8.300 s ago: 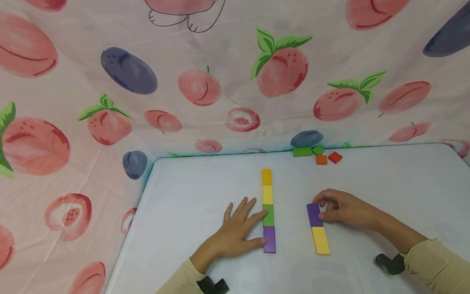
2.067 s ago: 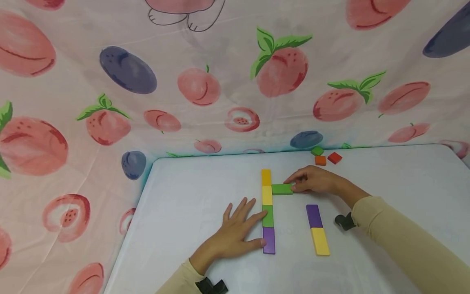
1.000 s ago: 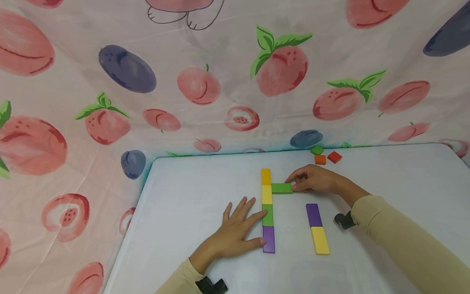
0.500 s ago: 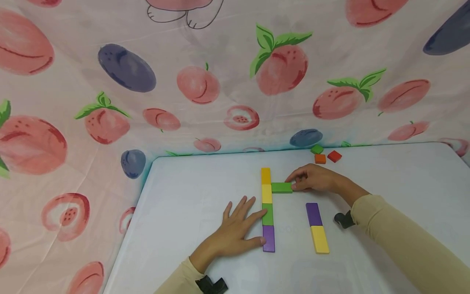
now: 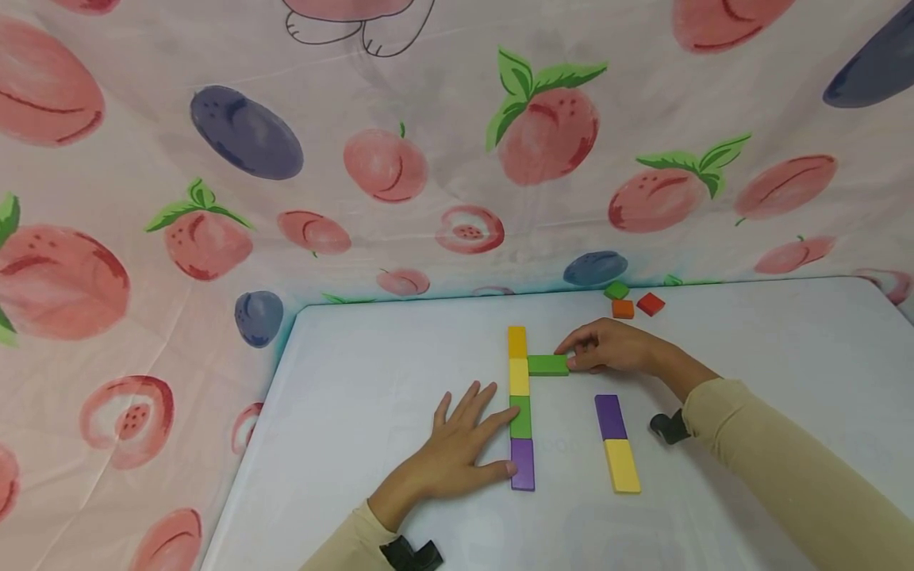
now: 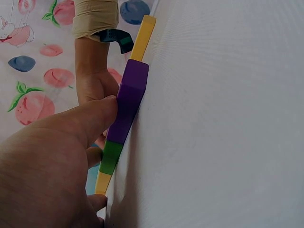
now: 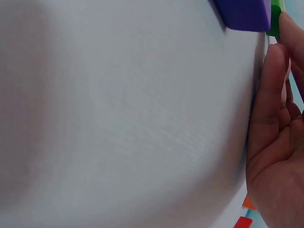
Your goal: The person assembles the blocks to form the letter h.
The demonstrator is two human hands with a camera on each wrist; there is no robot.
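Note:
A straight column of blocks stands on the white table in the head view: an orange-yellow block (image 5: 517, 342), a yellow block (image 5: 519, 377), a green block (image 5: 520, 417) and a purple block (image 5: 523, 465). My left hand (image 5: 457, 464) lies spread beside it, forefinger on the green block and thumb against the purple block (image 6: 128, 97). Sideways from the yellow block, another green block (image 5: 547, 365) extends to the right, touching the column. My right hand (image 5: 612, 346) pinches its right end between thumb and forefinger.
To the right, a separate purple block (image 5: 611, 417) and yellow block (image 5: 623, 466) form a slightly slanted pair. Near the table's back edge lie small green (image 5: 616, 290), orange (image 5: 623, 309) and red (image 5: 650, 304) blocks. A fruit-patterned cloth (image 5: 421, 87) hangs behind the table.
Since the oldest frame, my right hand has left the right-hand purple block, and a long green block has come from the back edge to the column. In the last second, hands and blocks stay still.

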